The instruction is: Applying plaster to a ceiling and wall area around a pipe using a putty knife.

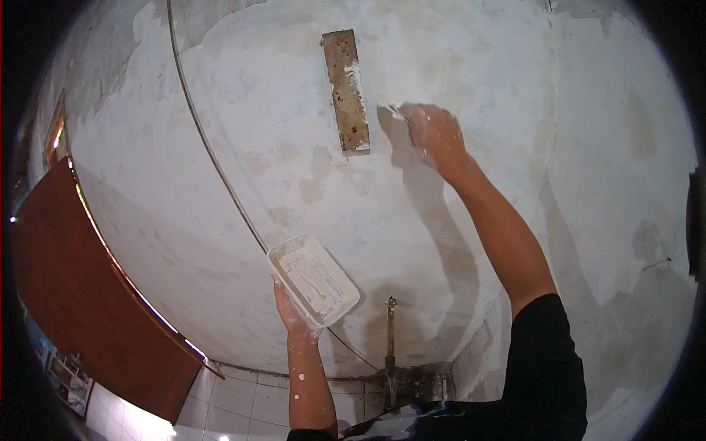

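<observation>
My left hand grips a shallow off-white rectangular tub from its left side and underside, with the tub's open top facing me. Whitish paste is smeared over the inside of the tub, and white splashes dot my left forearm. Raised to the wall, my right hand is closed, its fingers blurred and flecked with white. A small whitish edge pokes out at the fingertips; what it belongs to is too hidden to name. Just left of that hand, a brown pitted wooden strip is fixed to the patchy white wall, white smears along its right edge.
A thin cable runs down the wall and passes behind the tub. Low in the middle stands a pipe with a dark, dirty base. At left is a large reddish-brown panel. Pale tiles lie along the bottom.
</observation>
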{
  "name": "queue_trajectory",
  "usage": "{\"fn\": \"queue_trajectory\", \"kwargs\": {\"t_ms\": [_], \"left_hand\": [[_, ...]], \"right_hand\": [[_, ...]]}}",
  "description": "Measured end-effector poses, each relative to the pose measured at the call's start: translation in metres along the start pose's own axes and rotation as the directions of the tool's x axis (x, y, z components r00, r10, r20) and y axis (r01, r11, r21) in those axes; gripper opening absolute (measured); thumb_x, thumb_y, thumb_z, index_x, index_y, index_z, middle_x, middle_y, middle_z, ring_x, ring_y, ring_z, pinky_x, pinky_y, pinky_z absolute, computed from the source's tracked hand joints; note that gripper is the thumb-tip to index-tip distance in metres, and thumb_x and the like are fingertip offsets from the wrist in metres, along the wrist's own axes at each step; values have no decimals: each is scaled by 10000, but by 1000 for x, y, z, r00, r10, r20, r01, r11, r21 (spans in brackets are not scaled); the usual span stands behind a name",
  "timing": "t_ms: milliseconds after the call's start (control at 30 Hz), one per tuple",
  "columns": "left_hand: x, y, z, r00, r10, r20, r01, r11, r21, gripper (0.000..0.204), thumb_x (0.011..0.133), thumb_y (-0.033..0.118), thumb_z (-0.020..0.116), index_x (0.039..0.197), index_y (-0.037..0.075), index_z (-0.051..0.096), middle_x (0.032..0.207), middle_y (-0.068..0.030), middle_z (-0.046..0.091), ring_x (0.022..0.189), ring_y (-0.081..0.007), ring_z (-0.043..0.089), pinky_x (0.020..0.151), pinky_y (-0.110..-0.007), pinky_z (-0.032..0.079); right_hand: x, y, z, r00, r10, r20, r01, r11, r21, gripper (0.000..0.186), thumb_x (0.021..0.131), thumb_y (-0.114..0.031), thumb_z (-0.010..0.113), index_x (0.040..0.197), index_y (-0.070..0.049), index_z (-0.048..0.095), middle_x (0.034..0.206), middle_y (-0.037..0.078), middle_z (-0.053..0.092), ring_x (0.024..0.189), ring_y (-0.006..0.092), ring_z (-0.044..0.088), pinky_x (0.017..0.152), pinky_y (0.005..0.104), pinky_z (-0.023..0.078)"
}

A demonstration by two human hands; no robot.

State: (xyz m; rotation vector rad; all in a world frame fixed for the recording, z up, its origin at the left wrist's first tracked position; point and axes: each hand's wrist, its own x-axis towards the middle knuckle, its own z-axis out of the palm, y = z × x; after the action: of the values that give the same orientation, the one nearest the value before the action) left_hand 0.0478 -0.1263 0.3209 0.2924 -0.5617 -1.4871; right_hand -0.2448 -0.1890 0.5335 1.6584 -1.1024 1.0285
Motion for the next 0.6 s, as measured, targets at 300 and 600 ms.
{"fn": "queue_trajectory", "kwargs": {"t_ms": [300,600], "left_hand": [[-4,6,-6,999,-33,15,33,999,-24,610,976,506,323,1427,95,339,1380,-137,447,1203,-302,499,964,-448,469],[-6,21,5,996,-89,12,89,996,0,600,977,498,359,1403,74,359,1340,-129,476,1203,-276,490,989,-398,437]], "right_hand": [[-19,-57,14,909,66,411,-27,995,-101,143,812,-151,586,915,-75,649,763,156,644,737,341,662,630,447,527],[-139,-70,33,728,-53,683,-91,981,173,241,862,-213,566,1025,-54,644,992,164,656,807,351,646,726,458,516]]}}
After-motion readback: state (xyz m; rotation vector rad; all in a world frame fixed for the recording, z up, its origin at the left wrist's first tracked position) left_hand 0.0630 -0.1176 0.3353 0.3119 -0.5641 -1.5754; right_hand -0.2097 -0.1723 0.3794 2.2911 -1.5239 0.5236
